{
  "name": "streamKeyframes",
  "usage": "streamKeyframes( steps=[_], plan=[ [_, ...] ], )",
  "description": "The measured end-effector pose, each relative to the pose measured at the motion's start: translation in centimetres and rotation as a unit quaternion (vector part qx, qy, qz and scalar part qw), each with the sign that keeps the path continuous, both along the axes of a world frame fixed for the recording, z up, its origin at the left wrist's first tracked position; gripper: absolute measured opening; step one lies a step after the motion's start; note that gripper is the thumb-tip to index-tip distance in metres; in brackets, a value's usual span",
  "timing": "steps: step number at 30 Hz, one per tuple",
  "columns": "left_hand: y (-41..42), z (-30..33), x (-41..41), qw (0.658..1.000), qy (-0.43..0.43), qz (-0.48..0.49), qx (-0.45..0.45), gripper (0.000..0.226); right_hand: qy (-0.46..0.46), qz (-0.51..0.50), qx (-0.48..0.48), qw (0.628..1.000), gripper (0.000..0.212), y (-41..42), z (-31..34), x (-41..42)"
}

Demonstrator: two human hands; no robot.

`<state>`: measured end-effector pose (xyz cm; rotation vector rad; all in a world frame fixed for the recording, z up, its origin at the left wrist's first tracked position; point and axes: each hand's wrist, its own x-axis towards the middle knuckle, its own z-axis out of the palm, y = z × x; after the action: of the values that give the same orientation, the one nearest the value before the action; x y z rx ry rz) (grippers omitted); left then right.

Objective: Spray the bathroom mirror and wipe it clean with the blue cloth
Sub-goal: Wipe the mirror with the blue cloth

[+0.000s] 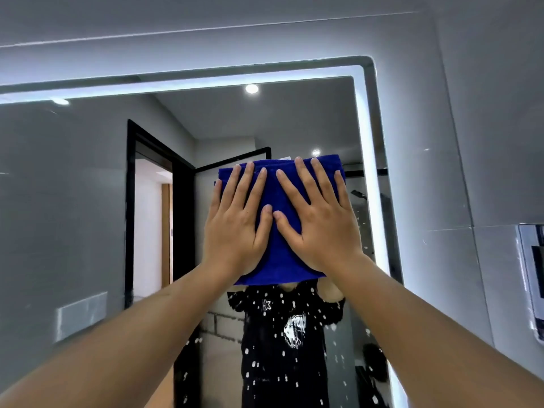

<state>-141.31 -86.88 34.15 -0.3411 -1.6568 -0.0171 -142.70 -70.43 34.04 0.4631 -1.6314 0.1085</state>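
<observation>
Evidently mid-wipe: left hand [235, 228] and right hand [319, 222], fingers spread flat, pressing folded blue cloth [279, 248] against mirror [73, 187] for even pressure.

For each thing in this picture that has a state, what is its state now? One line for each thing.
Folded blue cloth: pressed flat against the mirror under both hands.
Left hand: open, fingers spread on the cloth.
Right hand: open, fingers spread on the cloth.
Rectangular wall mirror: white droplets on its lower part.
Mirror's white edge light strip: lit.

two hands [235, 228], one blue cloth [279, 201], one mirror [73, 187]
</observation>
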Motion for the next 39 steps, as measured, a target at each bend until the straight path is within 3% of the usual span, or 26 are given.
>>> streamKeyframes(
  steps=[20,39],
  plan=[
    [7.8,0.5,-1.3,1.0,0.009,0.009,-0.012,0.058,0.001,-0.01,-0.014,1.0,0.062,7.7,0.4,-1.2],
    [8.4,-2.2,-1.2,1.0,0.006,0.011,-0.029,0.058,0.002,-0.003,-0.021,1.0,0.061,8.4,-2.6,-1.2]
  ],
)
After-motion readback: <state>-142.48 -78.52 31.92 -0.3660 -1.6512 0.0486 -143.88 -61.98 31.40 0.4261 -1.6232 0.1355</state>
